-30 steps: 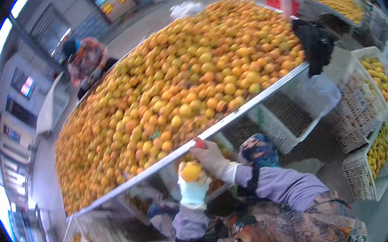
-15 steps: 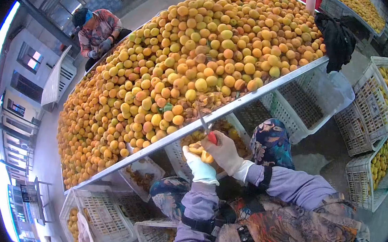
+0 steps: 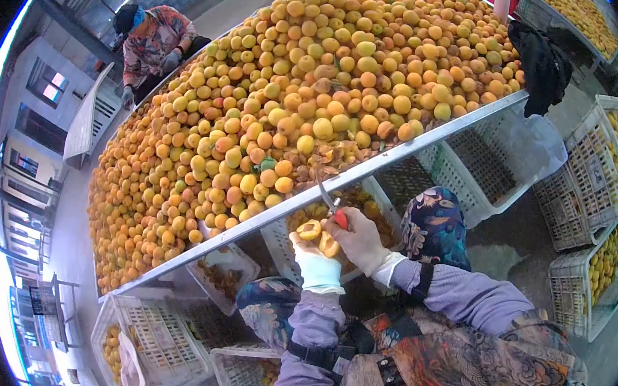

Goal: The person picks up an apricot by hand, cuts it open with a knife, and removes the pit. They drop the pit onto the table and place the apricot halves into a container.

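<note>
Fruit halves (image 3: 310, 230) rest in the left fingers (image 3: 297, 242).

We hold a split fruit (image 3: 310, 229) in our left hand (image 3: 315, 267) and a knife (image 3: 341, 220) in our right hand (image 3: 362, 241), just beside it. Ahead, a heap of fruit (image 3: 295, 109) fills the counter (image 3: 403, 153); a person (image 3: 155, 43) is on its far side. Crates (image 3: 589, 181) stand to our right.
</note>
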{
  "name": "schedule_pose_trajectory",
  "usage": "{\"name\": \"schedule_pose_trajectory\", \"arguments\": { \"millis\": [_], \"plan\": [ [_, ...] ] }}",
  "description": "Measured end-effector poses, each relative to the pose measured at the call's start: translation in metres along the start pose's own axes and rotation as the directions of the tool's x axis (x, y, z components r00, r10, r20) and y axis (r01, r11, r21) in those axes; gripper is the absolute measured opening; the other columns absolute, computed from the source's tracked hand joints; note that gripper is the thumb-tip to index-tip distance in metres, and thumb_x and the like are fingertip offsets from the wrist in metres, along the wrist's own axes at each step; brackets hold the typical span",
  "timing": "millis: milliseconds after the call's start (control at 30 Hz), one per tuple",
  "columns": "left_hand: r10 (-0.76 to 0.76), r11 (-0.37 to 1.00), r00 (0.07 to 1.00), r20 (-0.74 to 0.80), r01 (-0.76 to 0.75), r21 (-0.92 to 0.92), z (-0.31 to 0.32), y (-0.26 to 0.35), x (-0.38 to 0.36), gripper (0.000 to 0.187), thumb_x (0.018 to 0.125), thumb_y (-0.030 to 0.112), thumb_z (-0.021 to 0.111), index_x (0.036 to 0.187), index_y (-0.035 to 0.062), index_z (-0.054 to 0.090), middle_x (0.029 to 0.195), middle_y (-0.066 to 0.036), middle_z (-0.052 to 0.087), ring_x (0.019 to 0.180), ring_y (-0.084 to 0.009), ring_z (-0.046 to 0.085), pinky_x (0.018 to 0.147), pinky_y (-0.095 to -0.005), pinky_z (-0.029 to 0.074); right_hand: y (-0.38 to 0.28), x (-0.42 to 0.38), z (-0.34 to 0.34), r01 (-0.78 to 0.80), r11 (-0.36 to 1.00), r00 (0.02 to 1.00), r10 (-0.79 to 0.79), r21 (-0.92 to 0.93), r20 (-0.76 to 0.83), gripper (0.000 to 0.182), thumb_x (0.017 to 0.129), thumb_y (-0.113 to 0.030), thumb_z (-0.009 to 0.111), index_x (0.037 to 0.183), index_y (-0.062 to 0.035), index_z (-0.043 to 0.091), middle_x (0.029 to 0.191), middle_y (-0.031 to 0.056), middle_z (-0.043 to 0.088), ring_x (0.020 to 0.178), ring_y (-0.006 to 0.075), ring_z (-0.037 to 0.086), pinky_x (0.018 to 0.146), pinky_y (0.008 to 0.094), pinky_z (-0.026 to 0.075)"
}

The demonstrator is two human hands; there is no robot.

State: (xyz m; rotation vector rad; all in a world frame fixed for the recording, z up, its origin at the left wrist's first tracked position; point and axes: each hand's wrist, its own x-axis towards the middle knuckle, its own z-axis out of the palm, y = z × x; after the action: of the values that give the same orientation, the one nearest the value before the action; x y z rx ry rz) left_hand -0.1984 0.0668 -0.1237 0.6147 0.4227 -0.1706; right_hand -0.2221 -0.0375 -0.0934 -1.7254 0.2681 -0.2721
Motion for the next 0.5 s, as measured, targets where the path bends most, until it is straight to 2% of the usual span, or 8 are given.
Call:
{"name": "schedule_pose_trajectory", "arguments": {
  "millis": [133,200,233,267,333,400,467,500],
  "plan": [
    [0.040,0.999,0.999,-0.035,-0.039,0.028,-0.007,0.011,0.010,0.047,0.093,0.049,0.037,0.114,0.0076,0.046,0.108,-0.009,0.054,0.099,-0.0241,0.055,0.087,-0.0392,0.044,-0.006,0.008,-0.007,0.067,0.998,0.998,-0.068,-0.019,-0.017,0.022,0.081,-0.021,0.065,0.090,-0.0019,0.057,0.076,0.0073,0.059,0.067,0.0143,0.053,0.064,0.0282,0.045],
    [0.224,0.938,0.972,-0.071,-0.195,0.288,0.006,0.021,-0.001,0.049,0.092,0.050,0.039,0.120,0.0093,0.044,0.110,-0.006,0.054,0.099,-0.0220,0.055,0.088,-0.0375,0.042,-0.001,0.020,-0.008,0.103,0.991,0.988,-0.092,0.081,-0.121,0.020,0.082,-0.020,0.065,0.089,-0.0037,0.057,0.076,0.0036,0.058,0.066,0.0128,0.052,0.062,0.0263,0.044],
    [0.297,0.876,0.955,-0.004,-0.270,0.400,0.001,0.025,0.001,0.050,0.092,0.051,0.039,0.120,0.0101,0.045,0.110,-0.005,0.054,0.097,-0.0214,0.055,0.087,-0.0357,0.041,-0.006,0.024,-0.012,0.089,0.978,0.994,-0.075,0.188,-0.079,0.015,0.083,-0.017,0.063,0.088,-0.0045,0.057,0.076,0.0016,0.057,0.065,0.0111,0.052,0.061,0.0244,0.043],
    [0.296,0.876,0.955,-0.004,-0.269,0.401,0.002,0.029,0.000,0.050,0.092,0.051,0.039,0.120,0.0101,0.045,0.110,-0.005,0.054,0.097,-0.0214,0.055,0.087,-0.0357,0.041,-0.019,0.027,-0.018,0.089,0.978,0.994,-0.075,0.188,-0.080,0.015,0.083,-0.017,0.063,0.088,-0.0045,0.057,0.076,0.0016,0.057,0.065,0.0111,0.052,0.061,0.0244,0.043],
    [0.248,0.880,0.965,0.086,-0.261,0.397,0.006,0.036,-0.006,0.051,0.091,0.054,0.039,0.113,0.0097,0.049,0.103,-0.004,0.057,0.092,-0.0194,0.057,0.084,-0.0373,0.043,-0.046,0.032,-0.030,-0.219,0.707,0.976,0.156,0.673,0.153,0.010,0.083,-0.013,0.061,0.087,-0.0042,0.056,0.073,0.0022,0.055,0.062,0.0100,0.052,0.055,0.0219,0.043],
    [0.147,0.933,0.980,0.137,-0.184,0.310,0.015,0.043,-0.024,0.053,0.090,0.055,0.039,0.110,0.0076,0.052,0.098,-0.007,0.059,0.090,-0.0220,0.058,0.078,-0.0354,0.046,-0.065,0.035,-0.043,-0.290,0.661,0.957,0.186,0.692,0.224,0.012,0.086,-0.015,0.055,0.087,-0.0033,0.055,0.068,0.0027,0.052,0.056,0.0096,0.050,0.047,0.0217,0.041],
    [-0.169,0.981,0.926,0.338,0.124,0.151,0.024,0.043,-0.044,0.055,0.089,0.056,0.040,0.107,0.0052,0.054,0.093,-0.010,0.060,0.085,-0.0241,0.059,0.070,-0.0326,0.047,-0.082,0.032,-0.052,-0.248,0.580,0.955,0.013,0.776,0.296,0.022,0.091,-0.023,0.048,0.085,-0.0025,0.054,0.064,0.0023,0.048,0.050,0.0099,0.047,0.043,0.0221,0.039],
    [-0.238,0.964,0.937,0.256,0.197,0.177,0.030,0.043,-0.055,0.058,0.089,0.057,0.040,0.106,0.0037,0.055,0.094,-0.012,0.060,0.078,-0.0239,0.057,0.063,-0.0296,0.046,-0.095,0.026,-0.055,-0.171,0.651,0.968,-0.030,0.740,0.251,0.032,0.093,-0.030,0.041,0.078,-0.0031,0.053,0.060,0.0019,0.045,0.048,0.0096,0.044,0.042,0.0221,0.036]
  ]
}}
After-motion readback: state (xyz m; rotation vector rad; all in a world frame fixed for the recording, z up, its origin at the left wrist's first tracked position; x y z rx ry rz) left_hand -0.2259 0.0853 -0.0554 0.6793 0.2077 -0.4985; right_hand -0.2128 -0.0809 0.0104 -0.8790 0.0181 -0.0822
